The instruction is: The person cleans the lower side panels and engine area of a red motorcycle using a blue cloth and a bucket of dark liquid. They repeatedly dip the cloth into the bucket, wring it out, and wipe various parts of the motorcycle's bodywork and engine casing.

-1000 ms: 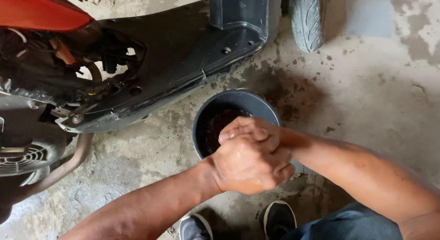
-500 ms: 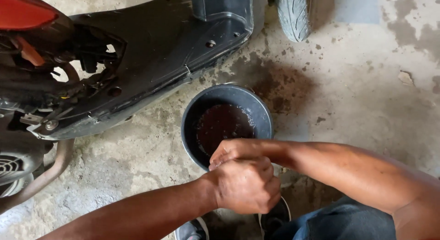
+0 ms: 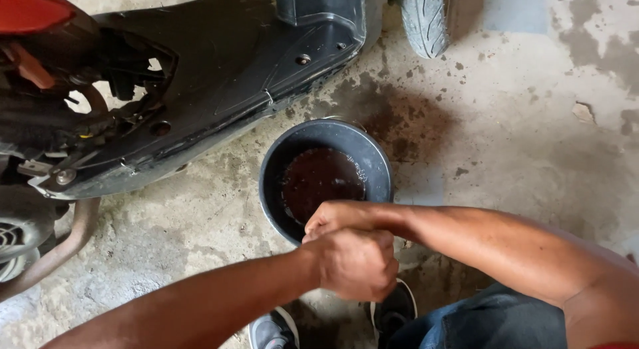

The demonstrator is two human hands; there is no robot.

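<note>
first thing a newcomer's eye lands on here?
The two hands, left hand and right hand, closed together at the near rim of a dark bucket of brown liquid at centre. Next, the black underside of a scooter lying across the upper left, on stained concrete floor.

Soft daylight, fairly bright. Dark shade under scooter (image 3: 200, 76). Small shine on dark liquid in bucket (image 3: 373, 156). Picture sharp, no blur.

The clasped left hand (image 3: 356, 264) and right hand (image 3: 338, 218) hide whatever lies between them and the bucket's (image 3: 286, 156) near rim.
</note>
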